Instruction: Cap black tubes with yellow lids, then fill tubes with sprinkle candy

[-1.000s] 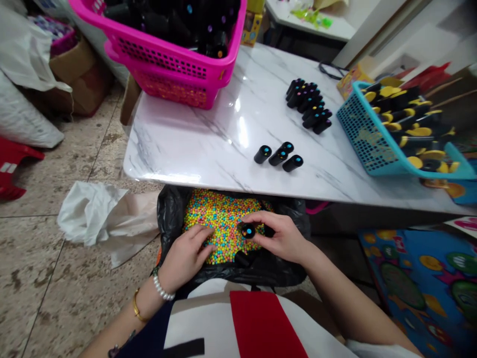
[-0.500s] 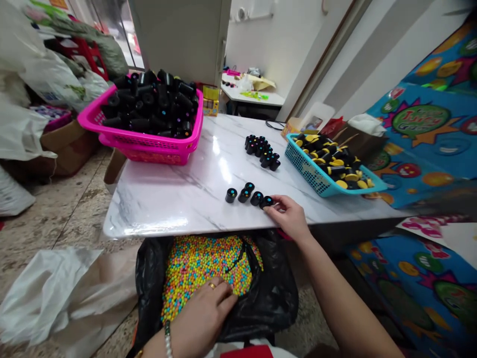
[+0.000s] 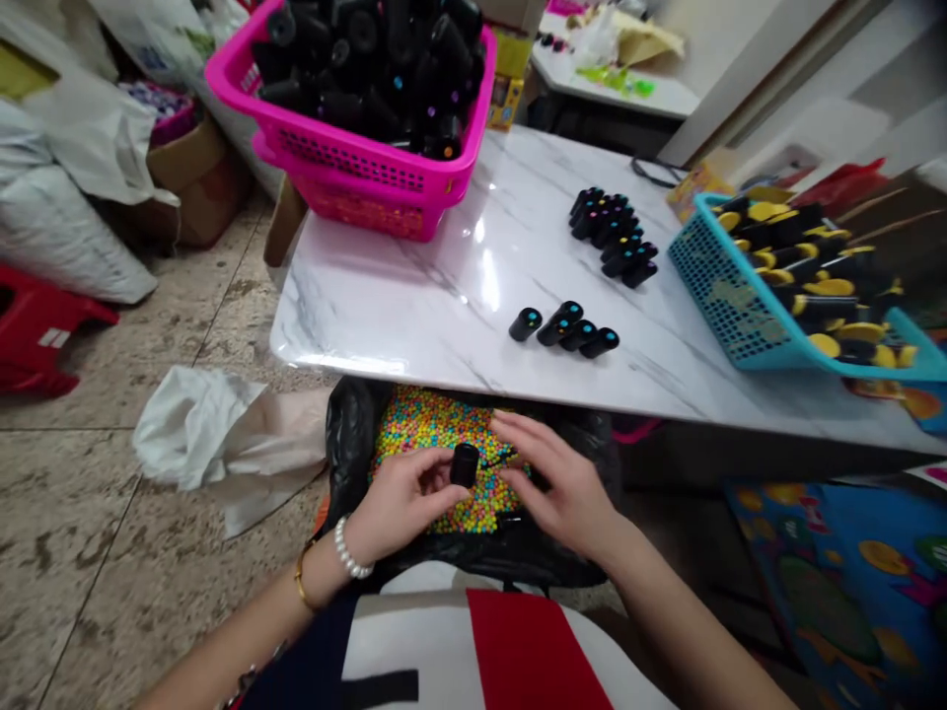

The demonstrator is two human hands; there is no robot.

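Observation:
Between the thumb and fingers of my left hand (image 3: 406, 493) is a small black plastic canister (image 3: 465, 464), held over the bag. My right hand (image 3: 562, 483) hovers just right of it with fingers apart and nothing in them. Below both hands, small multicoloured candy balls (image 3: 436, 414) fill a black plastic bag (image 3: 347, 434). On the table, near its front edge, a short group of black canisters (image 3: 581, 333) stands with coloured dots on top, one canister (image 3: 525, 323) slightly apart. Further back is a larger cluster of the same canisters (image 3: 611, 232).
A pink basket (image 3: 355, 148) heaped with black canisters stands at the marble-patterned table's (image 3: 414, 325) back left. On the right is a turquoise basket (image 3: 721, 286) of black canisters with yellow caps. A white sack (image 3: 222, 434) and a red stool (image 3: 44, 330) are on the floor at left.
My right hand has left the canisters on the table and come down over the bag. My left hand has lifted from the candy balls and now holds a canister. The view has tilted down.

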